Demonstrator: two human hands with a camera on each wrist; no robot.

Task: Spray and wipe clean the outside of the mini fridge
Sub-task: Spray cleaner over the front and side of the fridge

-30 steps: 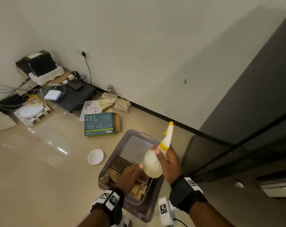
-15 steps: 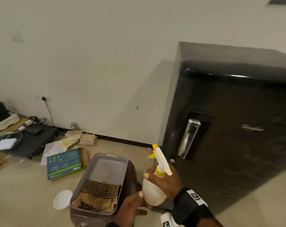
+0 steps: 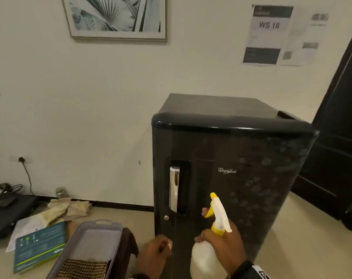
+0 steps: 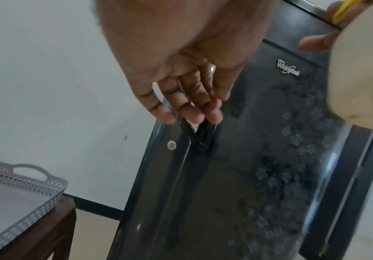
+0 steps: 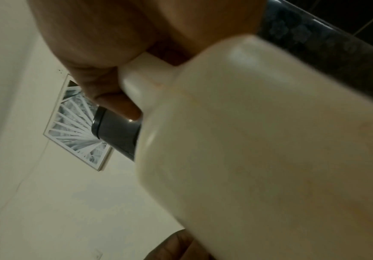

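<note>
Here the black mini fridge [image 3: 241,178] stands just beyond the right grip [image 3: 225,246], which is curled round the spray bottle [image 3: 206,258], nozzle toward the door. Left of it, the left grip [image 3: 155,252] hangs loose, fingers [image 4: 187,102] relaxed, holding nothing.

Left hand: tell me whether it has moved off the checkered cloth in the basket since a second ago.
Yes. The left hand has left the checkered cloth and now hangs right of the basket, near the mini fridge door, holding nothing.
</note>
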